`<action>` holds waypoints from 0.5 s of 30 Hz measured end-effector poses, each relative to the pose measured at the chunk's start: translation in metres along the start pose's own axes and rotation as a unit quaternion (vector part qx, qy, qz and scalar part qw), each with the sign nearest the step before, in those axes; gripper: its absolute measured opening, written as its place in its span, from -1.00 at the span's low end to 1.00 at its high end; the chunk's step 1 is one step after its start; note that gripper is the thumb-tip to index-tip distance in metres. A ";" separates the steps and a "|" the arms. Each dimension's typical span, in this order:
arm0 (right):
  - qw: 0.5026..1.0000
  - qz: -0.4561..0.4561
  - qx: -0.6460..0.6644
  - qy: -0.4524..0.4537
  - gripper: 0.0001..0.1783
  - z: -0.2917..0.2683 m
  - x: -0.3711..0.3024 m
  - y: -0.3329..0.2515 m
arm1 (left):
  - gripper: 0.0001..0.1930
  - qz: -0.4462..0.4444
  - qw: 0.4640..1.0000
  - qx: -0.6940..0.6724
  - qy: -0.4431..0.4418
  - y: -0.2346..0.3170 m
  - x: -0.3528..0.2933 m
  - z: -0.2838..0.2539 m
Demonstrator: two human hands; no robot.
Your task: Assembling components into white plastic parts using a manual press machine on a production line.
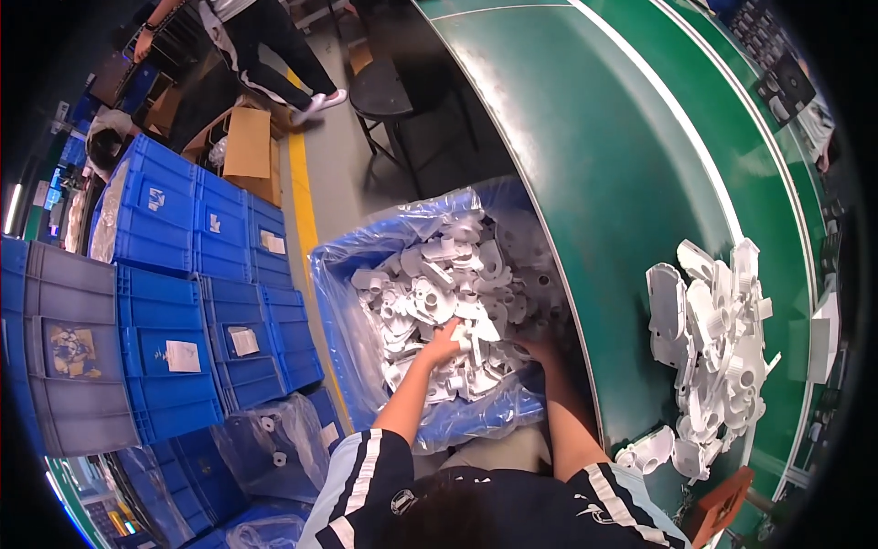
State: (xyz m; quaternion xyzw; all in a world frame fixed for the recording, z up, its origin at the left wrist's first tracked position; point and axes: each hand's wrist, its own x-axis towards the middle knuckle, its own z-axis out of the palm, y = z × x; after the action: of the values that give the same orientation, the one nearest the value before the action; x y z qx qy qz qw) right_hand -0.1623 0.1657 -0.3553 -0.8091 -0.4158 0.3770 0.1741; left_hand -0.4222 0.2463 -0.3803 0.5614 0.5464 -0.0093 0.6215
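Observation:
A blue crate [326, 302] lined with clear plastic stands in front of me, heaped with white molded plastic parts [430, 297]. Both my arms reach down into it. My left hand [444, 345] is closed around a white plastic part [466, 334] near the middle of the heap; its fingertips are partly hidden among the pieces. Close to the crate's right side, in the shadow beside the table edge, is my right hand [532, 348]. Its fingers are too dark and covered to make out.
A green table [622, 229] runs along my right, bearing a pile of similar white parts [718, 339]. Blue and grey crates [165, 352] are stacked at my left. Beyond the crate are a black stool [382, 96] and a walking person [265, 46]. An open cardboard box [249, 142] sits behind the stack.

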 end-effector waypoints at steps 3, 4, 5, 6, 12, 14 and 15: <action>0.989 -0.021 0.124 0.072 0.06 0.046 0.032 0.075 | -0.17 0.005 1.000 0.003 -0.030 0.004 0.010 0.007; 0.978 -0.012 0.191 0.084 0.07 0.053 0.036 0.097 | -0.18 -0.012 0.999 0.003 -0.051 0.004 0.013 0.011; 0.978 0.001 0.187 0.087 0.07 0.050 0.031 0.110 | -0.19 -0.042 0.997 0.033 -0.061 0.017 0.009 0.017; 0.979 0.014 0.166 0.121 0.07 0.044 0.032 0.101 | -0.18 -0.043 0.996 0.057 -0.058 0.016 0.008 0.017; 0.993 0.047 0.083 0.076 0.20 0.003 0.009 0.037 | -0.17 -0.032 0.997 0.067 0.019 0.044 -0.003 0.037; 0.992 -0.005 0.090 0.089 0.25 0.002 0.003 -0.005 | -0.10 -0.031 0.994 0.094 0.037 0.002 0.005 0.017; 0.992 0.077 0.097 -0.003 0.24 -0.020 -0.008 -0.045 | -0.07 -0.049 0.995 0.089 0.020 -0.008 0.005 0.011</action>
State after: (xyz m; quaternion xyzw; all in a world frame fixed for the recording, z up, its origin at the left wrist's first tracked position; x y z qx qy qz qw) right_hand -0.1746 0.1872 -0.3117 -0.8168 -0.3144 0.4301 0.2216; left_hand -0.4175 0.2386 -0.3923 0.5871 0.5827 -0.0777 0.5566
